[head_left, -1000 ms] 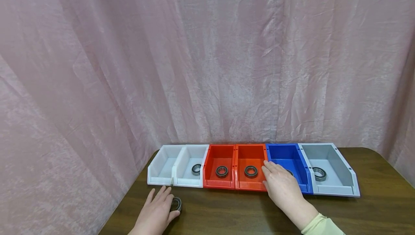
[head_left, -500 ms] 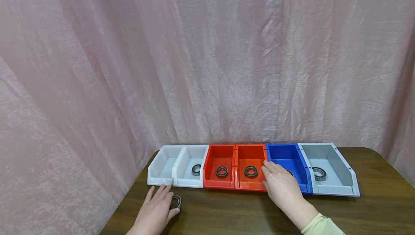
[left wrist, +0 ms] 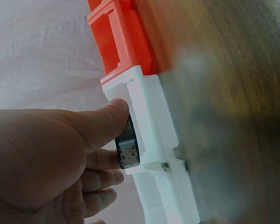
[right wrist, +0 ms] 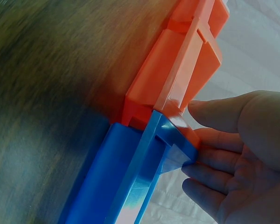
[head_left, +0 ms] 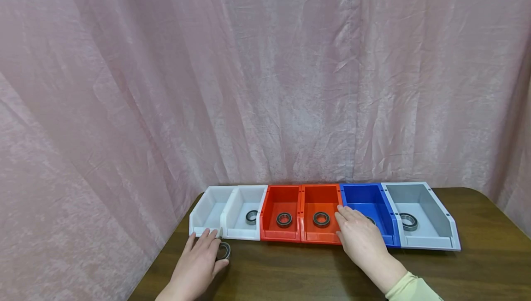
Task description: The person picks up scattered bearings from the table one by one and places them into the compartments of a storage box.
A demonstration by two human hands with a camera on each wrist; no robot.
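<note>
My left hand (head_left: 194,264) pinches a ball bearing (head_left: 224,250) between thumb and fingers, just in front of the white bins. The left wrist view shows the bearing (left wrist: 127,145) on edge, thumb on its upper side and a finger below it, overlapping the front of a white bin (left wrist: 151,116). My right hand (head_left: 360,235) rests with relaxed fingers at the walls where the orange-red bin (head_left: 319,236) and the blue bin (head_left: 361,193) meet. Seen from the right wrist, its fingers (right wrist: 214,158) lie against the blue bin's corner, and no loose thing is in the hand.
Other bearings lie in the right-hand white bin (head_left: 242,232), the red bin (head_left: 280,235), the orange-red bin, the blue bin and the grey bin (head_left: 427,243). The leftmost white bin (head_left: 215,199) shows no bearing. A pink curtain (head_left: 290,84) hangs behind the wooden table (head_left: 282,273).
My left hand has moved slightly forward with the bearing, closer to the white bins' front edge. My right hand has stayed in place.
</note>
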